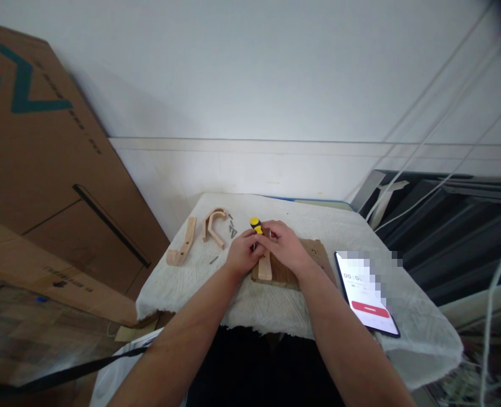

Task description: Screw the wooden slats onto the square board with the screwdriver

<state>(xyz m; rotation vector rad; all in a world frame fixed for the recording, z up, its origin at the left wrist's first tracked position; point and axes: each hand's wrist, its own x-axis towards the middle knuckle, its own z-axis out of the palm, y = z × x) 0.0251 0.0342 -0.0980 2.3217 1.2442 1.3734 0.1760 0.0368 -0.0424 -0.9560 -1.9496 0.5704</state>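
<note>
White cloth covers the small worktop point(199, 282), which stands against a plain white wall. At its middle, the left hand point(242, 254) has its fingers pinched together low on a small screwdriver with a yellow-and-black handle point(255, 224). The right hand point(285, 246) has its fingers curled shut around the same tool from 3 o'clock. The tip is hidden between them.

Under both hands lies a pale wooden hook piece point(265, 270), resting on a flat brown wooden board point(316, 253). The work looks like driving a screw, so the screwdriver should stand square to the wood, with steady downward pressure and one hand guiding near the tip, or it may slip out of the head. The board should lie flat on the cloth so the piece does not creep.

Loose dark screws point(232, 229) lie at 10 o'clock, close by. Two more curved wooden hooks point(214, 223) lie beyond them, and a black smartphone with a lit screen point(369, 297) lies at 4 o'clock.
</note>
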